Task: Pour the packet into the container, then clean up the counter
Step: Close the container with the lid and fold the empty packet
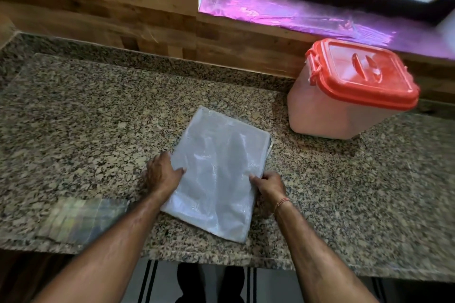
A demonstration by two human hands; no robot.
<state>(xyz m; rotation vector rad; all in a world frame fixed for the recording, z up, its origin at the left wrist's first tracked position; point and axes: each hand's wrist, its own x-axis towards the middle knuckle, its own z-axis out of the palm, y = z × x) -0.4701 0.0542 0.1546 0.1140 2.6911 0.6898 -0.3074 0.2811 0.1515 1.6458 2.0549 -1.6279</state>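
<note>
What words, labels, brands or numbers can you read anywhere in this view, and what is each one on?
No text can be read in this view.
packet: translucent white plastic, no print visible.
container: no label shows on its wall or on its red lid.
flat shiny sheet at the left of the counter: faint pattern, too blurred to read.

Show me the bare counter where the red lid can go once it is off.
Widest bare patch: counter back-left, between the wooden wall and the packet. Another lies front-right, between the container and the right hand. Crowded: the middle, where it and the left hand hold the packet, and front-left, where a clear wrapper lies.
</note>
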